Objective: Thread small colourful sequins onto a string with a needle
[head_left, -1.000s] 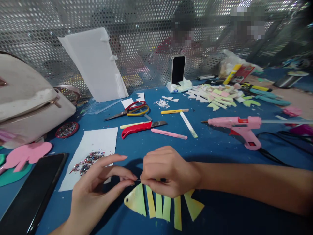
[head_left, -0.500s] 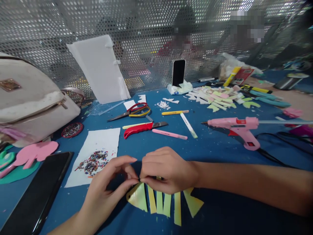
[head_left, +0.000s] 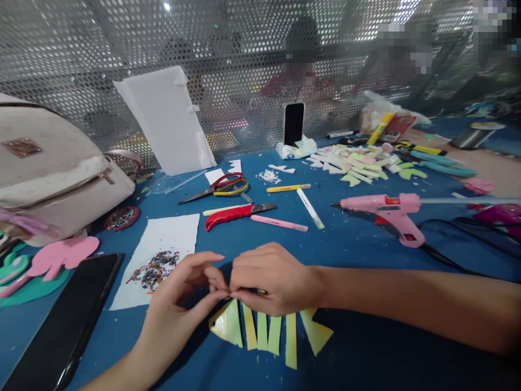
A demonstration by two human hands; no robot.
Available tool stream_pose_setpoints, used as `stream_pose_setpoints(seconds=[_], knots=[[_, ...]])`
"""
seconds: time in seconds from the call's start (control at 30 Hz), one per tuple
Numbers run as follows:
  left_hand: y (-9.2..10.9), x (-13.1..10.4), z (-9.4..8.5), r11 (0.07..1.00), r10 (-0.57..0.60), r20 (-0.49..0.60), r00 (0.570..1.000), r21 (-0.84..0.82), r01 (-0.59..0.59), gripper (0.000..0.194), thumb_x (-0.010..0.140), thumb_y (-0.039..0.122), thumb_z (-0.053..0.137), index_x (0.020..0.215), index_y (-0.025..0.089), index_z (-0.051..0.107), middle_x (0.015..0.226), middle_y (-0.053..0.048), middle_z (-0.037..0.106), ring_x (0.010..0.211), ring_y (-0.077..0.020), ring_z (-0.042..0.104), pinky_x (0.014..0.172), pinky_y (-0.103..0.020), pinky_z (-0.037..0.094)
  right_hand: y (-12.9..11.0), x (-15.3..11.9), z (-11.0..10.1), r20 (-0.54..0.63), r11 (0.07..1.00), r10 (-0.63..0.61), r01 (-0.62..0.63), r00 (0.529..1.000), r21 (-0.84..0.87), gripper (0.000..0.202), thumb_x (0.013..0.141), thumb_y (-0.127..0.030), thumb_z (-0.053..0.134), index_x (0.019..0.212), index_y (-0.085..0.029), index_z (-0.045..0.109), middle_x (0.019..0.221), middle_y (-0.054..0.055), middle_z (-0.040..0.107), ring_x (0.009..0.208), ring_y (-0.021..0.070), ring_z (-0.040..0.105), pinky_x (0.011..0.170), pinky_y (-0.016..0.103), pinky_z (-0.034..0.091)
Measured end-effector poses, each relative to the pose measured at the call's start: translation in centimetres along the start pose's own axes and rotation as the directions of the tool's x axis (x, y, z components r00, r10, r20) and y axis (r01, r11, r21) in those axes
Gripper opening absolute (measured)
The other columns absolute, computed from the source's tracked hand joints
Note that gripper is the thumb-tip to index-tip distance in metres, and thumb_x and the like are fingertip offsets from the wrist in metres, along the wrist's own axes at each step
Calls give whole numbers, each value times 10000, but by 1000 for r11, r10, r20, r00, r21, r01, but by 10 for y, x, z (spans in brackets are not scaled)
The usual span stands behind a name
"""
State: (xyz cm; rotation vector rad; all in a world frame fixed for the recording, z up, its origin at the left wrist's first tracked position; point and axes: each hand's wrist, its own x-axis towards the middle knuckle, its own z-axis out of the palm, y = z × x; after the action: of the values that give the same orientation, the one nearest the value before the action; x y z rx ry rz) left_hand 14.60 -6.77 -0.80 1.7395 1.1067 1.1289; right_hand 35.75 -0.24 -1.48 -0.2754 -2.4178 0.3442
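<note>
My left hand (head_left: 183,304) is closed in a pinch, thumb and index fingertip together, at the top of a pale green and yellow triangular piece (head_left: 229,326). Against its fingertips, my right hand (head_left: 272,279) is closed too, with its fingers curled. Whatever small thing lies between the fingertips is too small to make out. Below my right hand hang or lie several narrow green-yellow strips (head_left: 274,335) side by side, then a notched, tail-like piece (head_left: 318,335) at the right. The upper ends of these pieces are hidden by my right hand.
Beyond my hands lie a red-handled knife (head_left: 228,216), scissors (head_left: 230,185), markers (head_left: 280,223) and a pink glue gun (head_left: 401,209). White paper with beads (head_left: 179,231), a black phone (head_left: 69,320) and a bag (head_left: 52,168) are at left. Cut scraps (head_left: 358,163) are piled at back right.
The view has shifted slightly, so most things appear a little further left. Both hands keep nearly the same pose, with fingertips still together above the pieces.
</note>
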Motion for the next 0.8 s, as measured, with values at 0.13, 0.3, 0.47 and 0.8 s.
stream_pose_setpoints(seconds=[0.13,0.3,0.47,0.8], knots=[[0,3,1,992,-101,-20,995,-82,99,348,876,135,713,1177,277,611,789,41,697,725,-107,694,726,-186,579,1,-1,2,-30,1000,12,-12,999,-8,149,978,-218,512,842,-199,570,773,-19,657,693,114,562,614,254,345],[2,7,1,981,-150,-22,988,-125,146,348,830,126,741,1136,248,628,655,59,688,590,-105,667,611,-178,548,3,-2,1,35,996,77,-78,996,32,145,1011,-283,539,909,-199,598,822,-34,671,720,93,577,609,231,349],[1,7,2,980,-152,-4,988,-129,150,368,805,145,781,1129,247,639,635,64,655,534,-105,623,535,-186,499,4,-3,2,55,996,53,-57,997,71,171,1046,-344,519,1004,-209,615,878,-22,701,774,94,609,648,219,364],[5,6,3,996,-87,-19,996,-22,86,363,795,222,823,1119,268,666,636,67,629,590,-121,626,583,-187,495,2,-2,0,13,996,16,-17,1000,93,153,1015,-257,527,899,-199,609,823,-27,661,732,86,583,632,224,360]])
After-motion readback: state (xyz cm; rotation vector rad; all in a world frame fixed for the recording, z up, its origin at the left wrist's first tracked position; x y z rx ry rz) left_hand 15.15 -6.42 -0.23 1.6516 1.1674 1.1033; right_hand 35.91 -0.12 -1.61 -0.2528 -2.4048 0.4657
